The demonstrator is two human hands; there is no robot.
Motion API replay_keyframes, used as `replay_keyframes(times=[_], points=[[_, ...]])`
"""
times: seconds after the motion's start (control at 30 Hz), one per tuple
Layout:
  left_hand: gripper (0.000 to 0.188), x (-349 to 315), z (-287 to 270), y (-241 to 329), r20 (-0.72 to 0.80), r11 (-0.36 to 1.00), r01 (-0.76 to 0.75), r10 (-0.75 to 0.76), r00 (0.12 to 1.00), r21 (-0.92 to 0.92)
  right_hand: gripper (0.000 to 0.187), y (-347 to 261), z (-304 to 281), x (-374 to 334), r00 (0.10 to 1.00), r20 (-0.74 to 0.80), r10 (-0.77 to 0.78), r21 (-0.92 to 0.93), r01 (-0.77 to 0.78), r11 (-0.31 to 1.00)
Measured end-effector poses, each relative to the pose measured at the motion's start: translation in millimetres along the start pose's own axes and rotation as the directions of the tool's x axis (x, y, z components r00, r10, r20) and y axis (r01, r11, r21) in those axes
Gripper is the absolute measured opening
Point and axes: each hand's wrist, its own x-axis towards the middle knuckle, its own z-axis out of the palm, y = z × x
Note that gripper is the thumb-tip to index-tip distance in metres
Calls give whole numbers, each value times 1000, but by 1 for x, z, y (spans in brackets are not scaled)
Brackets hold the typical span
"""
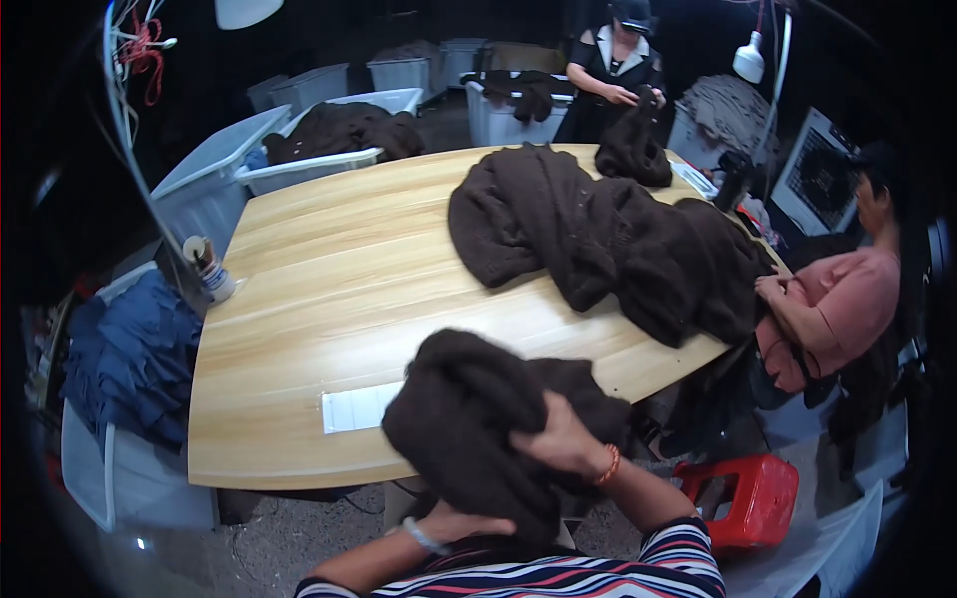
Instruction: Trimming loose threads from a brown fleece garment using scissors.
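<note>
A bunched dark brown knit garment (pixel 459 419) hangs at the near edge of the wooden table (pixel 329 269), partly over the top and partly in front of my body. My right hand (pixel 563 439), with an orange beaded bracelet at its wrist, grips the cloth from the right side. Low on the left, my left hand (pixel 464 520) holds its lower edge, some fingers hidden by the folds. Left of the garment, a white paper strip (pixel 359 408) lies flat on the wood, its right end covered. Farther off, a large heap of similar brown garments (pixel 588 229) spreads across the table.
A person in pink (pixel 837 309) stands at the right edge; another in black (pixel 613 70) handles brown cloth at the far side. White bins (pixel 110 468) with blue cloth (pixel 135 334) stand left. A red stool (pixel 743 498) is near right. A can (pixel 214 279) stands at the left edge.
</note>
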Motion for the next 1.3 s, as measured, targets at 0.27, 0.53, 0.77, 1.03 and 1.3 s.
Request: replay_keyframes(times=[0.27,0.53,0.77,1.03,1.3], points=[[58,13,18,-32,28,675,317,-402,915,-666,54,-34,-19,-4,937,339,89,167,-153,974],[41,37,-21,50,56,762,395,-429,901,-514,39,-9,-75,0,974,12,227,121,-227,966],[76,244,-191,360,-469,784,-599,471,747,-166,35,12,-96,9,981,-96,170,132,-156,979],[60,269,-216,274,-193,521,-235,640,744,821,35,65,-94,-34,946,-154,286,195,-255,947],[70,76,-175,15,-74,210,111,-176,982,971,41,132,-10,-81,916,173,361,-295,-301,907]])
